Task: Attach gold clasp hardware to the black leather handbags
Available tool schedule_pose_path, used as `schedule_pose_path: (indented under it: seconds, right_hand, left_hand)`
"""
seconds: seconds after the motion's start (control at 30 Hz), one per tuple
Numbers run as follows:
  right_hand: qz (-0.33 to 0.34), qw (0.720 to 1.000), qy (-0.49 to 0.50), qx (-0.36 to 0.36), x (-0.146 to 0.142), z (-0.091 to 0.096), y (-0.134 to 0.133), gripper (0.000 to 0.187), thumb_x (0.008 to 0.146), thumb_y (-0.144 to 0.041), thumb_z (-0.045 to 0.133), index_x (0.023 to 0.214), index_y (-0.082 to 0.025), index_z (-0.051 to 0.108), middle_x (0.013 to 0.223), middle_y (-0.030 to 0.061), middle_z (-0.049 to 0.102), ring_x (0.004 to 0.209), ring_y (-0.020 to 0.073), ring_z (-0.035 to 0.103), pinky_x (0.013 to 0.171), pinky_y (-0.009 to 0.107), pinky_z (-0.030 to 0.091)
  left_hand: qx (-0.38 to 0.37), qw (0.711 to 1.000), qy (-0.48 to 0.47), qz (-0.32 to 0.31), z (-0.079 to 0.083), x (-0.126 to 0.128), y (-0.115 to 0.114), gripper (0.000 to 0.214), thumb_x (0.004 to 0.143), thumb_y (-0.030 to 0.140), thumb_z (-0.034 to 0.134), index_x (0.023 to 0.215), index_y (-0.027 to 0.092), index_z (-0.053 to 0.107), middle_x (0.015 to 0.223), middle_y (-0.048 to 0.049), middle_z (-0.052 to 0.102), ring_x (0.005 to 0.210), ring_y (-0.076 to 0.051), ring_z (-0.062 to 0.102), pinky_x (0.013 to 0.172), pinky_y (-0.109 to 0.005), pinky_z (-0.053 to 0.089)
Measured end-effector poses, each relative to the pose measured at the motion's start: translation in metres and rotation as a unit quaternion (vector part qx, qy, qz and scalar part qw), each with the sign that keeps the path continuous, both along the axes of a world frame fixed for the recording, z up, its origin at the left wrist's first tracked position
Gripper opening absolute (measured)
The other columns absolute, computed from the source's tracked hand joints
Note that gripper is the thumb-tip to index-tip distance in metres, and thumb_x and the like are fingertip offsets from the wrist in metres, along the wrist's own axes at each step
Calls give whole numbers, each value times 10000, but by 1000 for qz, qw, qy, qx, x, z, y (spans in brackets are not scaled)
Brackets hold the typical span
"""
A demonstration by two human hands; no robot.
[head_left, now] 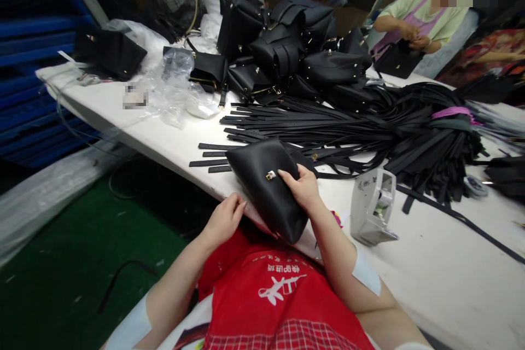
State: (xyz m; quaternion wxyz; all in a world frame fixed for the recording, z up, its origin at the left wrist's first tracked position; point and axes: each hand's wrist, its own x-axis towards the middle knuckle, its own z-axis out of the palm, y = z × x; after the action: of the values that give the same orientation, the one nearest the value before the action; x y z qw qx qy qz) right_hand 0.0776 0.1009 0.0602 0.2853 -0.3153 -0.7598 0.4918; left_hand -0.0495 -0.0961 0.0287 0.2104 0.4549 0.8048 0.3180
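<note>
Jutting from the clamped right fingers [305, 176], the black bag [266, 194] sits beside the pinched-together left fingers [237, 205].

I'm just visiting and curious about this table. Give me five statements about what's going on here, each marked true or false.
1. The right hand holds a black bag. True.
2. The left hand grips the white device. False: the device stands on the table; that hand is beside the bag.
3. Black straps lie on the table. True.
4. The tie around the straps is green. False: it is pinkish purple.
5. The apron is mostly red. True.
</note>
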Motion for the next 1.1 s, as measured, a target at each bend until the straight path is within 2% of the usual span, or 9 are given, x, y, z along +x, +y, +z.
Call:
schedule_pose_path:
  seconds: [0.07,0.2,0.33,0.43,0.53,0.77,0.87,1.0,1.1]
  right_hand:
    - [9,1000,3,25,4,9,-6,294,785,-448,653,847,-161,680,799,34,706,698,181,619,645,265,459]
    - [21,997,-2,79,7,25,-23,253,801,-423,643,789,-172,663,711,9,665,639,155,583,596,242,428]
    - [48,992,-2,115,7,34,-37,226,825,-400,621,839,-179,670,747,13,681,651,152,590,612,239,434]
    - [70,989,3,131,7,38,-44,211,837,-385,615,872,-185,673,758,15,690,656,154,603,620,241,440]
    - [82,986,2,145,8,40,-48,197,844,-372,615,868,-184,667,752,17,686,658,155,610,624,244,439]
    - [80,981,-10,174,6,43,-54,216,845,-394,617,824,-180,646,721,22,675,619,149,586,605,246,425]
    - [78,980,-19,183,6,45,-56,231,842,-407,615,781,-184,624,679,14,655,584,140,561,581,242,406]
    - [85,972,-48,212,5,46,-61,275,840,-418,606,694,-192,556,607,4,598,552,137,522,552,243,365]
    - [91,959,-71,258,2,47,-64,297,844,-429,594,667,-200,525,588,7,574,564,145,523,557,248,339]
  left_hand:
    - [55,997,-34,31,16,0,-5,263,957,351,342,820,195,504,766,-33,615,690,-165,573,672,-273,442]
    - [180,975,-100,89,53,3,-10,210,903,390,502,856,187,530,678,14,567,593,-127,532,588,-235,425]
    - [186,977,-70,71,76,8,-4,286,819,375,640,1025,180,602,616,47,508,507,-97,460,510,-210,384]
    - [155,984,-68,56,79,8,2,293,789,397,672,982,178,650,606,37,522,517,-103,482,503,-210,398]
    - [143,977,-149,48,76,5,6,268,831,426,613,895,169,648,643,8,578,561,-124,545,514,-220,443]
    - [127,929,-347,25,79,-8,8,305,718,420,725,759,153,584,657,13,571,609,-127,572,550,-227,491]
    - [112,913,-393,15,82,-14,8,345,683,443,752,744,146,588,680,-11,615,616,-133,582,548,-230,490]
    - [80,936,-344,8,86,-20,5,341,687,464,730,718,141,623,654,-27,637,568,-127,555,513,-222,458]
    - [53,970,-238,6,91,-25,3,277,672,414,736,709,152,654,498,36,518,458,-92,446,441,-194,358]
